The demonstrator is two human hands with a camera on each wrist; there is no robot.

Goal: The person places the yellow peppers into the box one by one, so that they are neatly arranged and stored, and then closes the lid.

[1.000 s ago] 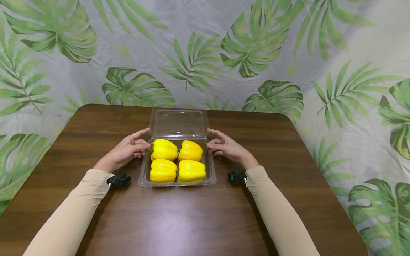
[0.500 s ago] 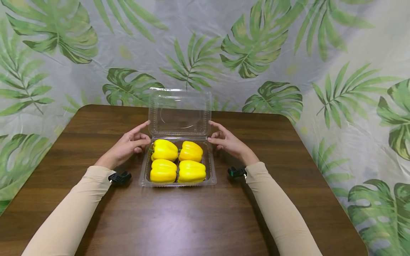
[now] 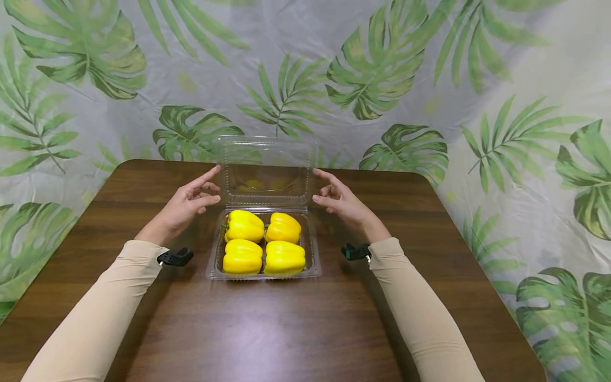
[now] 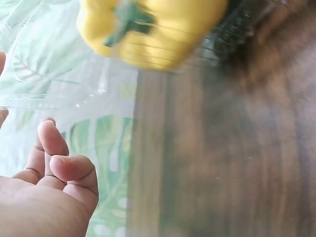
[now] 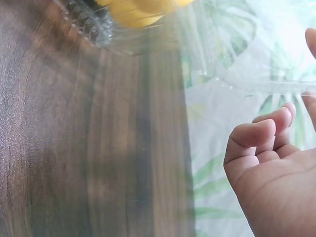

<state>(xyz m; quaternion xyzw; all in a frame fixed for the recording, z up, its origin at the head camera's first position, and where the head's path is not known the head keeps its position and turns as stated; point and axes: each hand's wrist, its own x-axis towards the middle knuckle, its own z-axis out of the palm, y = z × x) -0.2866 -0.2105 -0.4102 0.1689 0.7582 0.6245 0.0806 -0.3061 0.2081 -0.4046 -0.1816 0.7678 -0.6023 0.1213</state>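
Several yellow bell peppers (image 3: 244,226) lie in two rows in a clear plastic clamshell box (image 3: 216,265). Its hinged lid (image 3: 269,159) stands raised at the back, tilted a little over the peppers, which reflect in it. My left hand (image 3: 181,206) holds the lid's left edge between thumb and index finger; the right hand (image 3: 349,208) holds the right edge the same way. In the left wrist view, the other fingers (image 4: 74,168) are bent, off the lid. The right wrist view shows bent fingers (image 5: 252,136) too, with the lid's rim reaching the thumb and index finger.
The box rests on a dark brown wooden table (image 3: 286,329). Behind the table hangs a pale cloth (image 3: 286,32) printed with green leaves. A black band (image 3: 175,258) is on the left wrist, and another black band (image 3: 355,251) is on the right.
The lid has swung up from lying back, through near upright, to a slight forward tilt. Both hands have risen with it at its sides. The peppers and the box's base have stayed put.
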